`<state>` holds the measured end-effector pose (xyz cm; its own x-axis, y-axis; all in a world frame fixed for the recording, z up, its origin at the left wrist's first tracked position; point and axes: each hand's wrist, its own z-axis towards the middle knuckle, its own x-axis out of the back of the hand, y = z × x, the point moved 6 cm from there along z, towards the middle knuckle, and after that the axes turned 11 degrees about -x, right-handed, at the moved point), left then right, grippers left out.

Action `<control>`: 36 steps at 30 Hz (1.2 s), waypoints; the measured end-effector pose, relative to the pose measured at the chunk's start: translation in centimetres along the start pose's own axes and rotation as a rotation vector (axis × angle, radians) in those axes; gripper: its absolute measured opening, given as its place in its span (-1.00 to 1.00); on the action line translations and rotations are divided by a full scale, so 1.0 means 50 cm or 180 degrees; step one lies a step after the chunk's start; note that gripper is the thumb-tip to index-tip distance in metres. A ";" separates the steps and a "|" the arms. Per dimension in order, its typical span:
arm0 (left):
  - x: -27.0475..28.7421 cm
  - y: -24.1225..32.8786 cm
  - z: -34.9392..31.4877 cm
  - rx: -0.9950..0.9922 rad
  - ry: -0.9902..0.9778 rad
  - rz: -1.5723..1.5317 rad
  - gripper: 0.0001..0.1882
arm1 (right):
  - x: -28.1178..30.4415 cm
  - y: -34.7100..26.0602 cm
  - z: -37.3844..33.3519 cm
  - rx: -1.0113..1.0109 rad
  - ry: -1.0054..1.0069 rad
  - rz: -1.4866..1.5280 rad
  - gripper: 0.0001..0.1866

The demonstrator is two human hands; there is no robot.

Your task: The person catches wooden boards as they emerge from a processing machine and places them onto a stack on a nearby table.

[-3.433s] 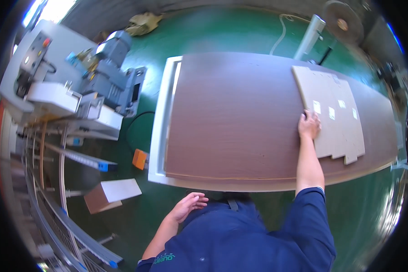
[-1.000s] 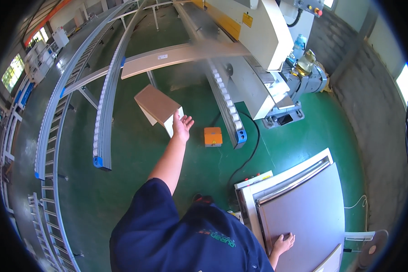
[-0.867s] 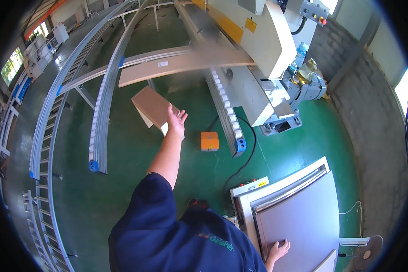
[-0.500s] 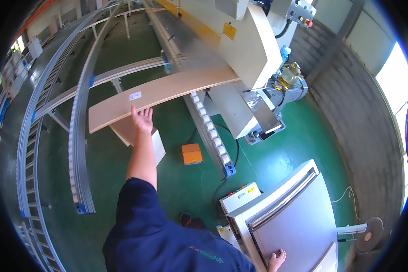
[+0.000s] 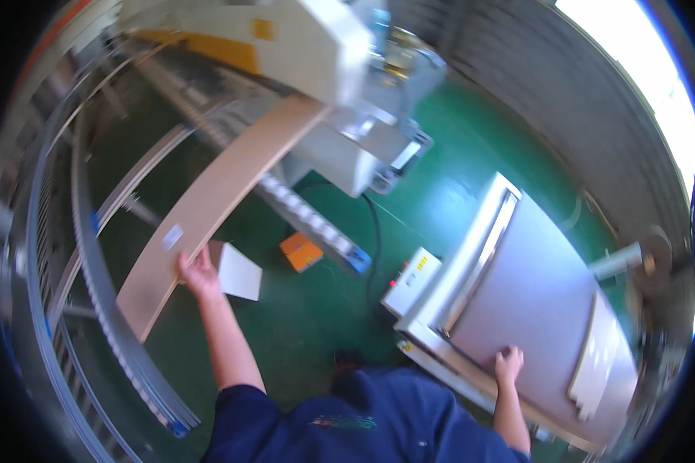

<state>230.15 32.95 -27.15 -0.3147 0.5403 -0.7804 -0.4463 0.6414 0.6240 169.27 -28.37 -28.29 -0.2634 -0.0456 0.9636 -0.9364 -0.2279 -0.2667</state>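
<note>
Left hand (image 5: 199, 276) has reached the long board (image 5: 212, 193), its grip pinching the edge

Glaring window (image 5: 641, 54) upper right, sheen on green floor (image 5: 455, 150), motion blur, bent edges.

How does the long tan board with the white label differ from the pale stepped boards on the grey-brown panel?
The long tan board is one strip; the pale stepped boards form a jagged group. The tan board crosses the roller rail; the pale boards lie on the grey-brown panel. The left hand touches the tan board's edge; the right hand is apart from the pale boards. Both look flat.
</note>
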 end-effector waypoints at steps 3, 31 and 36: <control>0.027 0.046 -0.058 0.0212 -0.0016 0.0130 -0.52 | 0.016 -0.075 0.005 0.0081 0.0091 -0.0048 -0.60; -0.335 0.208 -0.611 0.1453 -0.1254 0.0925 -0.50 | 0.133 -0.013 0.174 -0.1001 -0.0698 0.3821 -0.47; -0.433 0.163 -0.724 0.1927 -0.1649 0.1100 -0.48 | 0.192 0.263 0.178 -0.1383 -0.0215 0.3648 -0.61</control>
<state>203.03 6.78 -6.62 0.1364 0.8438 -0.5190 0.1727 0.4957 0.8512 156.48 -40.45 -22.42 -0.9848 -0.0596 0.1634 -0.1739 0.3196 -0.9315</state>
